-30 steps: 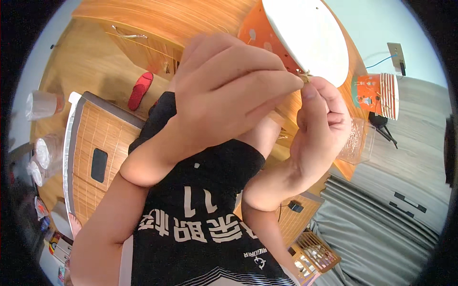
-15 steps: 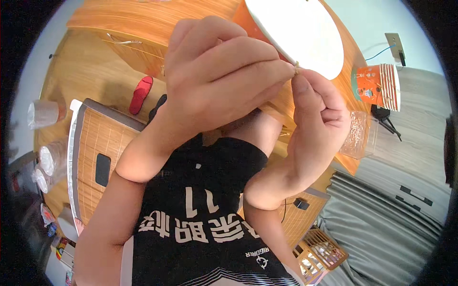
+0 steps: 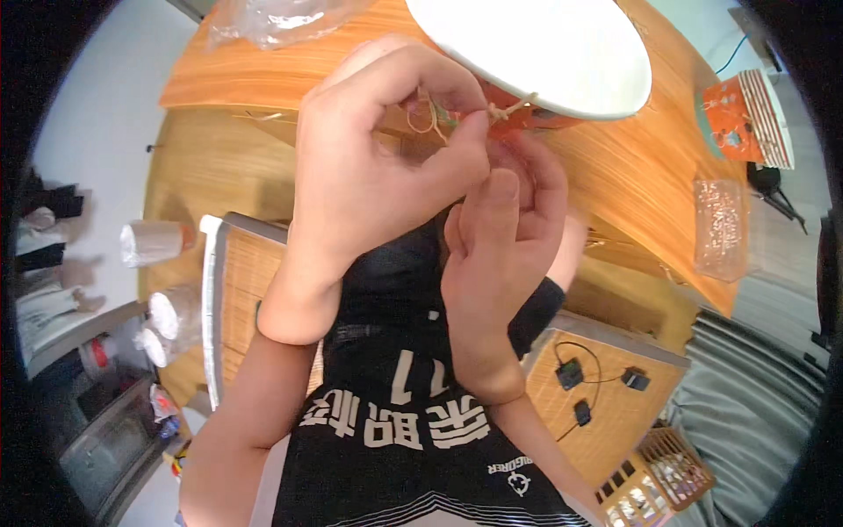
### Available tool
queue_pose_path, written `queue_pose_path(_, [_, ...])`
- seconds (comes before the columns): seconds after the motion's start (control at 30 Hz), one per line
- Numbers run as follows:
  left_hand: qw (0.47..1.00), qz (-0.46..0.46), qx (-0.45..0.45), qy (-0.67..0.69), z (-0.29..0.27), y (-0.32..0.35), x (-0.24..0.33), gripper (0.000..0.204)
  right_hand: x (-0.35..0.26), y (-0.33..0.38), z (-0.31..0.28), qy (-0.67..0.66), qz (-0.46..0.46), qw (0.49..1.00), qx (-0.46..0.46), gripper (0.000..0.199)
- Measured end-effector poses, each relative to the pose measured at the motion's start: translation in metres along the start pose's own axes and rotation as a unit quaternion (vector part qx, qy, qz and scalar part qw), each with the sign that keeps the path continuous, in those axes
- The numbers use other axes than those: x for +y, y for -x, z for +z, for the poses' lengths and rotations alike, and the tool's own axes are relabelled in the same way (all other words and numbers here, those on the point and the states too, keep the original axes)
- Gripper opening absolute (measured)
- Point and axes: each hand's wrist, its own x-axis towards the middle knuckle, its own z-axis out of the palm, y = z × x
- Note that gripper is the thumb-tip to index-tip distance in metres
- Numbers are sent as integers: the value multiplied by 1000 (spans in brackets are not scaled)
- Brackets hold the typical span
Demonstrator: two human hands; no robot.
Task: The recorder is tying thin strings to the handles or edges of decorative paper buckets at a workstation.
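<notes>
Left hand [image 3: 364, 149] pinches twine [image 3: 498, 113] near the tub rim [image 3: 597, 115] (right hand's [image 3: 499, 241] grip: cannot tell).

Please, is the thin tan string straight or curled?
Curled: part of the string bends into a loop, seen in the gap between thumb and forefinger of the left hand.

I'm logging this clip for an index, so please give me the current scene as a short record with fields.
Left grip: pinched on the tan string between thumb and finger
Right grip: just beside it, fingers curled; whether it holds the string is unclear
String: thin, looping by the left fingers, seemingly knotted
Behind the hands: orange-sided container with white top, on a wooden table
Table, right: stacked orange cups, clear plastic tray
Table, far left: clear plastic bag
</notes>
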Motion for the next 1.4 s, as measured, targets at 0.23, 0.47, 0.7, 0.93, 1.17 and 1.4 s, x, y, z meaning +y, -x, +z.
queue_pose_path(0.23, [978,-130,-86,141,-9,-10,7,3,-7,-16,-5,-45,61,996,-46,20])
queue_pose_path(0.47, [955,-216,-93,183,-7,-13,18,4,-8,-10,-6,-6,62,998,-15,27])
queue_pose_path(0.7, [989,-145,-24,28,-1,-14,26,4,-13,-2,-20,63,13,993,-97,48])
queue_pose_path(0.93, [996,-76,-23,-27,-4,-1,28,6,-32,5,-31,-20,135,978,-161,60])
queue_pose_path(1.17, [995,-93,-38,0,-5,1,35,7,-39,6,-38,-75,159,975,-132,47])
queue_pose_path(1.4, [971,-178,26,157,-15,17,34,10,-35,6,-35,-139,122,975,-127,35])
